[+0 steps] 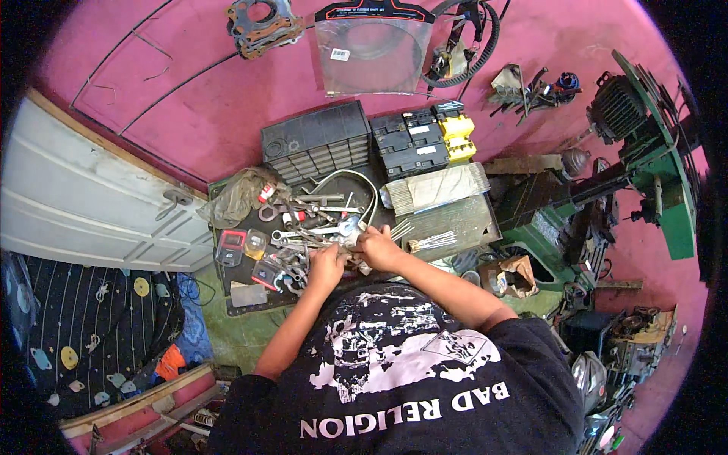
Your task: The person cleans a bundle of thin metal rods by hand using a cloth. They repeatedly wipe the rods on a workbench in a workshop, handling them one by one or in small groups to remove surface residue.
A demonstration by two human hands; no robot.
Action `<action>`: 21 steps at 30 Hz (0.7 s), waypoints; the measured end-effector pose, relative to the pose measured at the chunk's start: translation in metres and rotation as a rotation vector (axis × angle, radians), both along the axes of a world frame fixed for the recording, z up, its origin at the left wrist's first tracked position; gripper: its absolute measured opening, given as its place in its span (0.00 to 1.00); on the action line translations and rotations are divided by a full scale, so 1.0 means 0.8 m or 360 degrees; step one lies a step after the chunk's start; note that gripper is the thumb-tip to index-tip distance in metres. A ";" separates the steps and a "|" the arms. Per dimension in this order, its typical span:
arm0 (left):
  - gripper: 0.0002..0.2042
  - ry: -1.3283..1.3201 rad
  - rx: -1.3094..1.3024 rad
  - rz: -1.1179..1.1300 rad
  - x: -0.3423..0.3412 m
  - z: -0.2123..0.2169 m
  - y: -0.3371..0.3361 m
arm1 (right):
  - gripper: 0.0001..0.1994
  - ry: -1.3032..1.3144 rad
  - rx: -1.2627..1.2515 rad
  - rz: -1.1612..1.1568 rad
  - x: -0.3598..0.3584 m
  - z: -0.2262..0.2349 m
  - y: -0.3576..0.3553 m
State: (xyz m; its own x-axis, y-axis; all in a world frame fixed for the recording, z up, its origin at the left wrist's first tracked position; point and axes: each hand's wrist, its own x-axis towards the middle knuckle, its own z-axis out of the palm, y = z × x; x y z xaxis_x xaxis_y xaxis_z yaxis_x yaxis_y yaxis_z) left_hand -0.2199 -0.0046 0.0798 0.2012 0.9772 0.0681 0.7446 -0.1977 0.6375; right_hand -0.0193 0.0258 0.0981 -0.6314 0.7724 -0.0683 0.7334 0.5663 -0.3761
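Note:
My left hand (pixel 327 267) and my right hand (pixel 380 249) are close together at the near edge of a dark workbench (pixel 303 308). Both have curled fingers over a heap of metal tools; what they grip is too small and covered to name. Just beyond them lie a ring spanner (pixel 282 236) and other spanners. A pale strap or hose (pixel 369 189) arches over the far side of the heap. Right of my right hand, thin white-tipped rods (pixel 434 241) rest on a flat box.
A black drawer cabinet (pixel 318 140) and black and yellow battery-like boxes (pixel 413 144) stand at the back. A crumpled plastic bag (pixel 241 199) and a red-and-black case (pixel 230 247) lie left. A green drill press (pixel 667 182) stands right; a white door (pixel 98 189) is left.

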 end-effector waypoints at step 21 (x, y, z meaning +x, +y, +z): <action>0.07 -0.0557 -0.0251 0.0451 -0.055 0.015 -0.061 | 0.09 0.0070 0.0020 0.0150 -0.077 -0.011 -0.046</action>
